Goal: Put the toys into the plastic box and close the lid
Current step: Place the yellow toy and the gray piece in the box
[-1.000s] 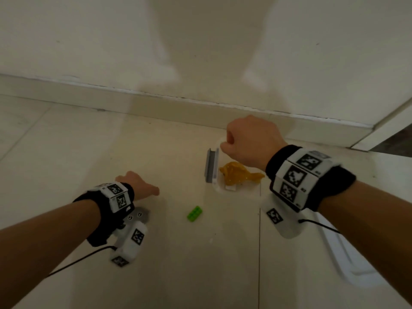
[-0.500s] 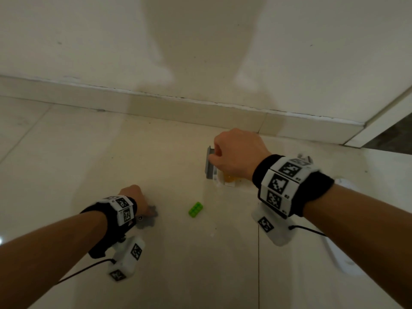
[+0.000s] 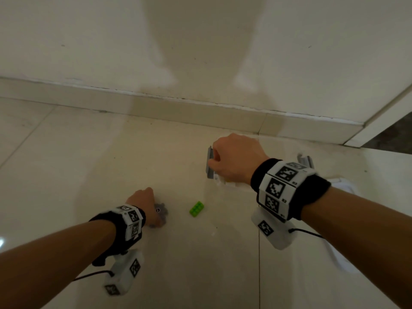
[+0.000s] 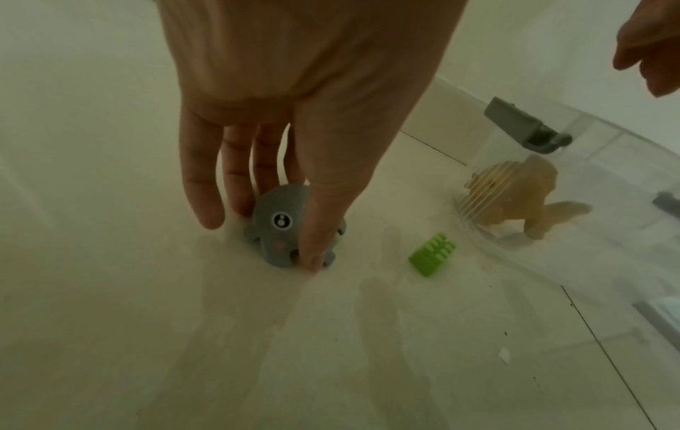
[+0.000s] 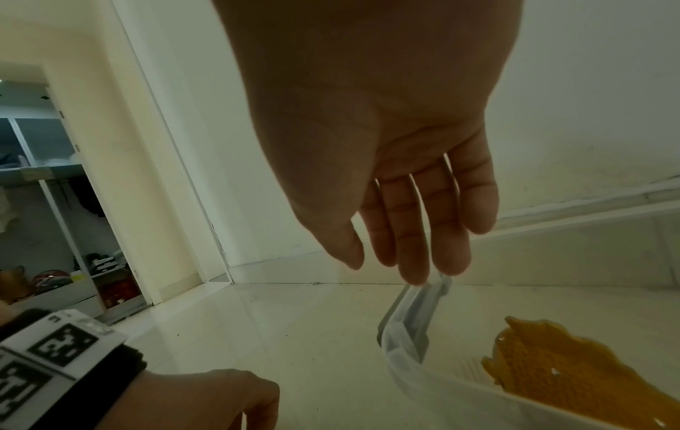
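A grey octopus toy (image 4: 276, 229) stands on the floor tiles, and my left hand (image 3: 145, 199) pinches it between thumb and fingers. A green brick (image 3: 197, 208) lies just right of it, untouched. The clear plastic box (image 5: 397, 349) sits further right with an orange toy (image 4: 522, 197) inside. My right hand (image 3: 234, 157) hovers over the box's left end, fingers (image 5: 416, 261) straight and holding nothing, tips by the grey latch (image 3: 209, 162). In the head view this hand hides most of the box.
A white lid (image 3: 344, 185) lies on the floor right of the box, largely under my right arm. The wall and skirting (image 3: 200, 112) run close behind the box. A doorway (image 5: 55, 232) opens at the far right.
My right hand has dropped to the box's left end and now hides the orange toy in the head view. My left hand has moved onto the grey toy and taken hold of it.
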`<state>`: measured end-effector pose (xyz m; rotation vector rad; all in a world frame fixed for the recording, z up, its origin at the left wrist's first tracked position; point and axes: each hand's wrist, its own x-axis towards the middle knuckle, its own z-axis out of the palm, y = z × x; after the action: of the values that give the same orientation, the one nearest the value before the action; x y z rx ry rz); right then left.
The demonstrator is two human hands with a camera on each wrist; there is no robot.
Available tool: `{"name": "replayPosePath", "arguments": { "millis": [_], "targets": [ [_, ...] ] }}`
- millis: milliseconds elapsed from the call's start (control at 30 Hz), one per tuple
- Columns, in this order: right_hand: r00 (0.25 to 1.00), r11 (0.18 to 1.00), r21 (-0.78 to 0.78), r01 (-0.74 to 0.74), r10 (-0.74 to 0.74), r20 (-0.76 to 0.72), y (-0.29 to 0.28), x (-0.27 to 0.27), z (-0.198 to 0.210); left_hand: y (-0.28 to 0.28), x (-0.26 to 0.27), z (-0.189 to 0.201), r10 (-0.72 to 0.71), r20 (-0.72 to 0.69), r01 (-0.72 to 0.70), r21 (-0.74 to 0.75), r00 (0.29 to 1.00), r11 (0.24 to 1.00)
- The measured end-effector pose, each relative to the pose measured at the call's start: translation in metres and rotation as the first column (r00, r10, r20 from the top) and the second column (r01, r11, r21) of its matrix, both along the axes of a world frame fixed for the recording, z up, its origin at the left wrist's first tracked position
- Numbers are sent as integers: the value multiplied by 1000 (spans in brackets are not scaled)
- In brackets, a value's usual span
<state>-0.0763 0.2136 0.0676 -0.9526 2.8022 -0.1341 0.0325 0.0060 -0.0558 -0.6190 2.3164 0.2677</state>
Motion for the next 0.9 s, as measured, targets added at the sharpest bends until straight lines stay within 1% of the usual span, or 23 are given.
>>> {"name": "replayPosePath", "arguments": {
  "millis": [67,133,167,233,300,367,433,500,600,666,700,733,766,833,866,900],
  "targets": [
    [1000,1000,0,-4,4,4,-1,0,0,1,-2,3,44,-23,-42,66,999,997],
    [1000,1000,-5,2,-2,11,0,0,-1,2,-9,10,165,-63,-148,215,984,965],
    [1000,1000,-6,8,-8,16,0,-1,-1,2,-15,16,229,-87,-192,311,969,931],
    [999,1000,-5,29,-29,38,3,-2,-2,1,-30,31,346,-149,-236,488,926,840],
    [994,997,-37,72,-69,81,4,-3,-5,3,-45,52,468,-216,-235,643,857,729],
    [965,978,-120,173,-143,222,4,-5,-6,8,-58,72,574,-242,-206,769,782,605],
    [897,926,-225,302,-196,396,5,-9,-4,16,-68,87,629,-239,-157,847,740,508],
    [835,862,-333,383,-168,524,9,-13,-1,27,-78,95,647,-227,-115,890,728,442],
    [770,748,-469,470,-88,631,20,-19,3,46,-89,101,645,-225,-61,919,730,389],
    [727,699,-481,529,-81,682,31,-25,4,59,-93,102,660,-210,-41,938,721,343],
    [701,690,-466,554,-84,708,39,-29,3,65,-96,102,665,-210,-34,942,717,334],
    [675,692,-439,573,-94,732,47,-35,3,70,-98,101,665,-233,-33,932,709,361],
    [652,707,-402,582,-110,750,57,-40,2,76,-100,98,655,-285,-42,899,700,436],
    [637,776,-310,550,-150,756,77,-50,0,86,-102,89,599,-416,-97,762,684,641],
    [650,818,-256,515,-178,739,87,-54,-3,90,-101,86,564,-439,-133,696,699,706],
    [671,856,-197,478,-211,711,96,-57,-6,92,-100,82,530,-427,-162,647,733,745]
  ]
}}
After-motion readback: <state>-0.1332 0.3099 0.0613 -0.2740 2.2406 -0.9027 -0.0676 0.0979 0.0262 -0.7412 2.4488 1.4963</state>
